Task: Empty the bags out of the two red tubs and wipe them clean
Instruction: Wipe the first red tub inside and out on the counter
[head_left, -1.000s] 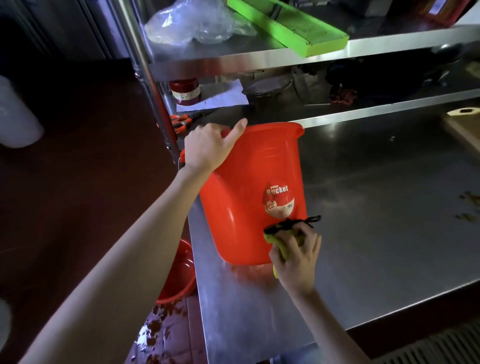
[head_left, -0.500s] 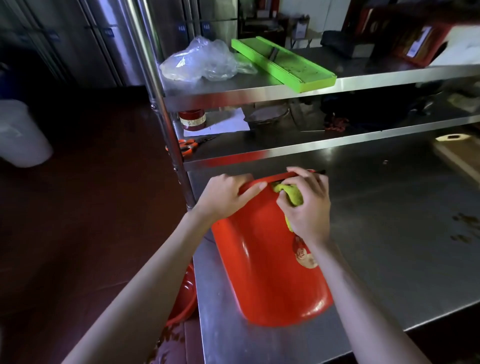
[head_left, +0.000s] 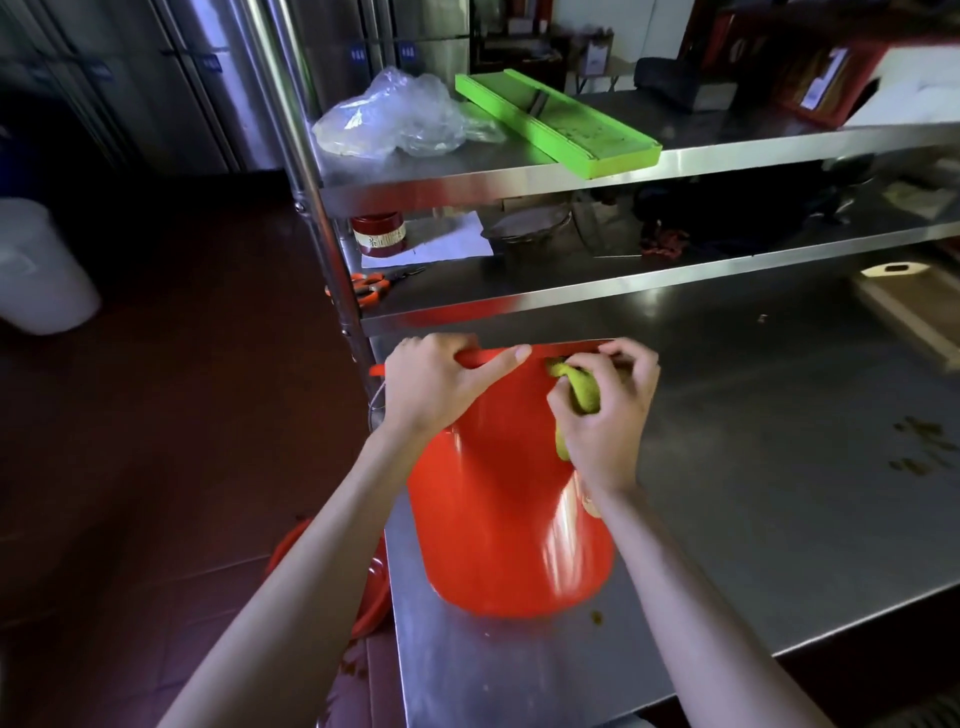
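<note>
Little shifts since before — red tub stays tipped on steel table; left hand grips its rim, right hand clutches green cloth against rim.

I see a red tub with glossy streaks, a yellow-green cloth against it, and a second red tub lower down. The tabletop is grey steel (brown spots at right). Above: a lime-green board, a clear bag, orange-handled scissors.
</note>
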